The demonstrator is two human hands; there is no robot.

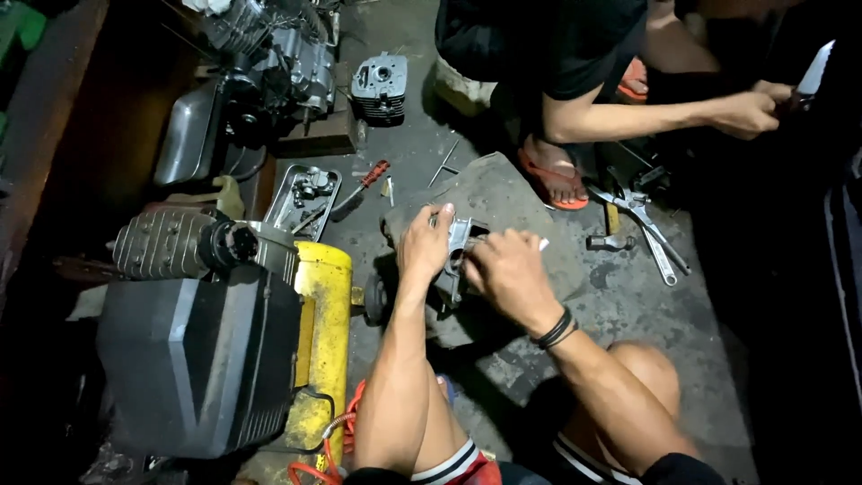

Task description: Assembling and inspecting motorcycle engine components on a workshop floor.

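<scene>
Left hand (424, 241) clamped on grey metal engine part (453, 260), mid-floor on grey mat (503, 193) beside yellow compressor (323, 314). Right hand (505, 271) pinched on small white-tipped tool – best keep part braced, work with short strokes.

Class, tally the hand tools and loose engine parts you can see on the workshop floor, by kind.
Red-handled screwdriver: 1
Wrenches: 2
Hammer: 1
Finned cylinder head: 1
Metal part gripped in left hand and right hand: 1
Total: 6
</scene>
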